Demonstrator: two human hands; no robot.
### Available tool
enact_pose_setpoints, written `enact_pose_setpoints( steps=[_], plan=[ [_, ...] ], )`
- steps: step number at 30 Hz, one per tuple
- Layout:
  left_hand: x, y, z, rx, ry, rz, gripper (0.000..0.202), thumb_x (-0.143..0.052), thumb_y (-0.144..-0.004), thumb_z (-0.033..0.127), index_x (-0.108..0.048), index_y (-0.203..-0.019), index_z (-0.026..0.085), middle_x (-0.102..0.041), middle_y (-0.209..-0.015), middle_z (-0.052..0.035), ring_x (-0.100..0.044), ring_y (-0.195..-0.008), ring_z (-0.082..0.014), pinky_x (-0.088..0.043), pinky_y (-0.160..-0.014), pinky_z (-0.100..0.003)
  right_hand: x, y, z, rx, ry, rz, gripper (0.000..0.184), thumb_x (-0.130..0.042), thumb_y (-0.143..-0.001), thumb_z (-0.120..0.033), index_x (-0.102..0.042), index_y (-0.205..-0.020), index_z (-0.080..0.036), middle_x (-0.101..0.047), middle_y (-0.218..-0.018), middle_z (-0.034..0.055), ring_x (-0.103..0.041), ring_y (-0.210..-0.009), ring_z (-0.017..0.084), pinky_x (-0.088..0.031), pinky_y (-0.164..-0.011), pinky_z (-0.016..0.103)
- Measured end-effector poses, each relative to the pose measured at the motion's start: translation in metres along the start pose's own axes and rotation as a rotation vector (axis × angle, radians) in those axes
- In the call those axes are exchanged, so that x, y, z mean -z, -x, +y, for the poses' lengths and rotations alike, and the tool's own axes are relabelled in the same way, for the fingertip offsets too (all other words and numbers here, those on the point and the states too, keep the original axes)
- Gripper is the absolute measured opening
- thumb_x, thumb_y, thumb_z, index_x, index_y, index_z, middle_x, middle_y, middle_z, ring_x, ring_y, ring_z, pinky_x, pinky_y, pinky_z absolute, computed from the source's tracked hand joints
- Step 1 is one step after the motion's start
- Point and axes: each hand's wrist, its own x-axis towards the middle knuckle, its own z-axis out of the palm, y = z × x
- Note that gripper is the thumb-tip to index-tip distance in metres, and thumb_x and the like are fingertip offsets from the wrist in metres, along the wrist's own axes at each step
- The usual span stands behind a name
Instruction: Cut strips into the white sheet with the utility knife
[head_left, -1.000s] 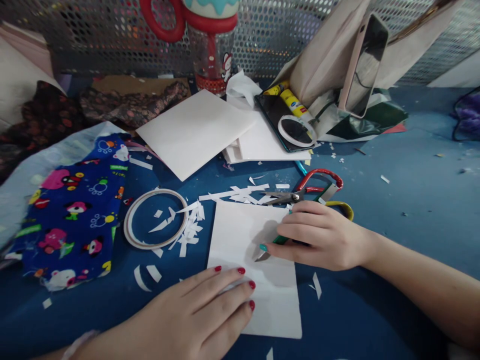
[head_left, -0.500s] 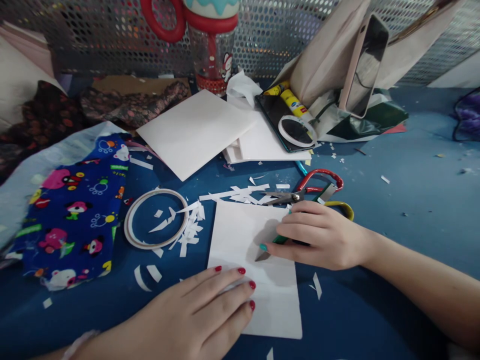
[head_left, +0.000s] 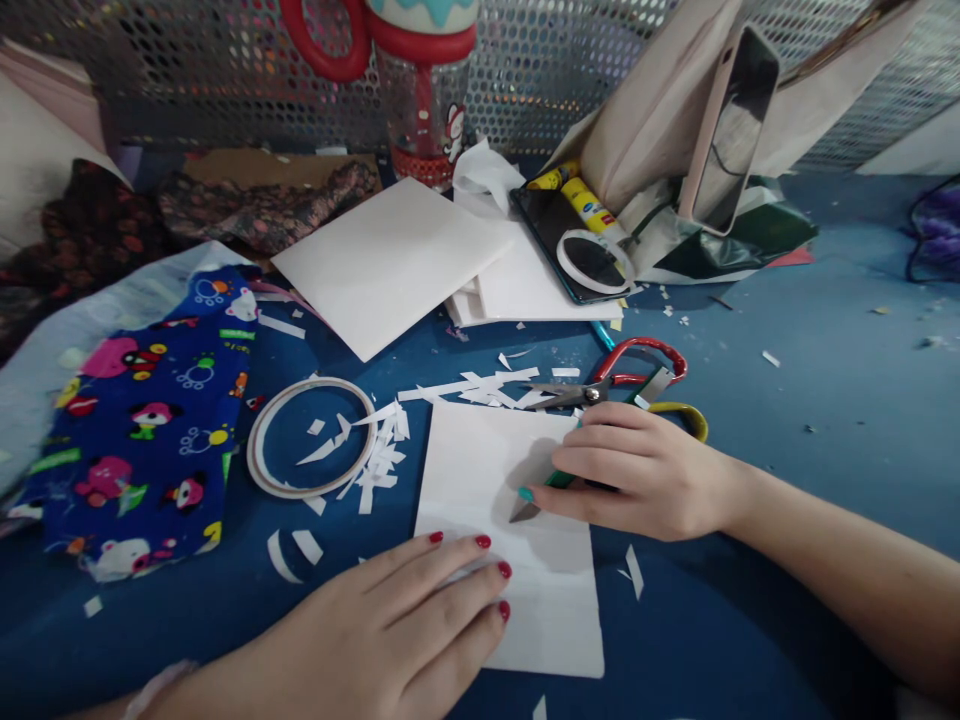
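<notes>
Beneath the fingers of my left hand [head_left: 390,620] lies a white sheet [head_left: 480,460], its lower left part covered by them. These fingers are stretched out long and slightly parted, palm down, red nails pointing across the paper; they press on it and grip nothing. Just beyond their tips, to the right, my right hand [head_left: 645,475] is curled closed around a green-handled knife [head_left: 527,512], the thumb with its turquoise nail lying along it close to the blade. The blade's point slants down to the middle of the sheet, between my two hands; whether it has bitten into the paper I cannot tell.

Just past my right knuckles are scissors [head_left: 596,393] with red and yellow handles, their jaws over white paper scraps [head_left: 386,450] that run along the sheet's far edge and down its left side. Beyond my left fingertips, off to the left, a large tape ring [head_left: 259,450] lies flat with a few slivers inside it, and further left is a blue printed cloth [head_left: 150,430]. Well ahead of both hands rest white cards [head_left: 390,265], with a smaller ring [head_left: 562,255] on a dark flat device [head_left: 536,215] to their right.
</notes>
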Motion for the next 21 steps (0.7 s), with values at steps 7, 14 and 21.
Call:
enact_pose_setpoints(
  steps=[7,14,21],
  plan=[
    [-0.0014,0.0003,0.0001,-0.003,-0.007,0.005,0.029,-0.043,-0.107,0.017,-0.070,-0.116,0.019,-0.072,-0.124,0.0017,-0.057,-0.122,-0.0165,-0.045,-0.109,-0.029,-0.0003,0.0000,0.0006,0.004,0.000,0.005,0.014,-0.061,-0.094,-0.013,-0.070,-0.104,-0.017,-0.070,-0.087,0.0021,-0.061,-0.078,0.015,-0.051,-0.076,0.031],
    [0.0006,0.0005,0.0011,0.016,0.019,0.001,0.028,-0.045,-0.107,0.018,-0.071,-0.115,0.019,-0.073,-0.122,0.0014,-0.059,-0.119,-0.0163,-0.046,-0.109,-0.028,0.0000,-0.0009,0.0003,0.002,-0.005,0.002,0.015,-0.064,-0.092,-0.012,-0.071,-0.104,-0.017,-0.069,-0.088,0.0027,-0.061,-0.081,0.015,-0.050,-0.077,0.030],
    [-0.0001,-0.0005,0.0013,0.011,0.013,-0.006,0.028,-0.045,-0.107,0.018,-0.071,-0.116,0.020,-0.073,-0.123,0.0026,-0.059,-0.119,-0.0159,-0.045,-0.108,-0.028,-0.0013,0.0003,-0.0004,-0.003,0.021,0.001,0.015,-0.064,-0.092,-0.012,-0.071,-0.104,-0.018,-0.068,-0.087,0.0024,-0.060,-0.079,0.014,-0.050,-0.076,0.030]
  ],
)
